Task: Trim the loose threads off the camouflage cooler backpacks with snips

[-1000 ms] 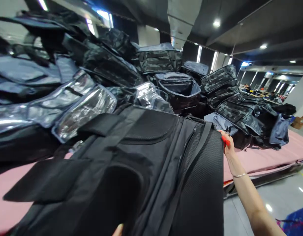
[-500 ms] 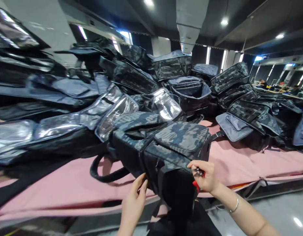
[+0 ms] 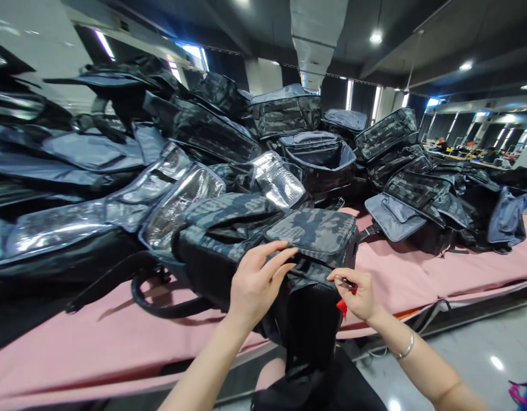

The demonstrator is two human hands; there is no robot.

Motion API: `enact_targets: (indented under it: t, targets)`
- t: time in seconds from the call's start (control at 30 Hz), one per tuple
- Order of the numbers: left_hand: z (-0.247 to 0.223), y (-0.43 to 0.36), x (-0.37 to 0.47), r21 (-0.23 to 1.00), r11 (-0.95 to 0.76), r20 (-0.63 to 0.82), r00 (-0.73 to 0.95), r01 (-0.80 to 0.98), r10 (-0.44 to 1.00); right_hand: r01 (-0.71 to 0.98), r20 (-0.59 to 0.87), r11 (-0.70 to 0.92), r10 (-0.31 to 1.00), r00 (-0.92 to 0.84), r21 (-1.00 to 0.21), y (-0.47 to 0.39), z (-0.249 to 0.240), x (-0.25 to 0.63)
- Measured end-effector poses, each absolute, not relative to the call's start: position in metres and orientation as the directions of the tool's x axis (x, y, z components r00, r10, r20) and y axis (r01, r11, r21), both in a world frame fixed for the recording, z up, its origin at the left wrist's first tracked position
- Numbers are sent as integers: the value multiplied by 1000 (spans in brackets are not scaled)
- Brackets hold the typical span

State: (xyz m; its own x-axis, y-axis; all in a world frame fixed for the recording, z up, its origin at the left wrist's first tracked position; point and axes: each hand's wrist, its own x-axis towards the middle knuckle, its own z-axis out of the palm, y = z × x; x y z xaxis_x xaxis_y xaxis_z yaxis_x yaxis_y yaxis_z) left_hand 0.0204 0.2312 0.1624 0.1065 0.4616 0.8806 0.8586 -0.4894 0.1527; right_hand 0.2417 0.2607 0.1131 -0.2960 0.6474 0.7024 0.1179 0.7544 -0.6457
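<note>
A grey-and-black camouflage backpack [image 3: 319, 231] lies on its back on the pink-covered table, its black end toward me. My left hand [image 3: 257, 279] is over its near side, fingers stretched out and slightly apart, the tips at the edge of the raised front pocket. My right hand [image 3: 360, 294] is closed at the bag's near right corner, thumb and forefinger pinched against the fabric. In that hand is a small dark metal tool [image 3: 345, 282] with a red piece, perhaps thread snips; the palm hides most of it. A black strap loop [image 3: 173, 308] hangs to the left.
Camouflage bags with grey linings [image 3: 319, 154] are piled behind. Bags with shiny silver linings [image 3: 67, 222] lie at the left, and open-flapped ones [image 3: 394, 217] at the right. The pink table cover [image 3: 417, 274] ends in front of me, above a grey floor.
My left hand has moved up and right, from the bag's lower side to the pocket edge, and its fingers have spread. My right hand stays at the corner. The view has shifted slightly right.
</note>
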Motion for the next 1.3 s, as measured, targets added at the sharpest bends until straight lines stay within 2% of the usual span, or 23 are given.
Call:
enact_targets:
  t: [0.07,0.17,0.27,0.43,0.67,0.83,1.3]
  targets:
    - [168,246,23,97,-485,856,176,869,486,109,705,756,645,-296,-646,261,114,243]
    - [172,265,27,133,-519,787,228,844,573,128,695,741,666,-271,-659,262,115,245]
    - [175,278,36,177,-439,734,179,881,655,200,662,705,708,-245,-680,258,121,253]
    - [178,287,58,165,-327,669,138,930,731,369,608,652,755,-244,-662,249,132,279]
    - [172,290,61,176,-380,709,151,908,688,439,786,783,573,-233,-441,270,124,289]
    - [171,288,59,178,-388,716,151,905,681,530,786,778,543,-296,-338,277,125,281]
    - [172,284,63,167,-398,746,148,902,649,616,745,748,554,-372,-249,273,140,276]
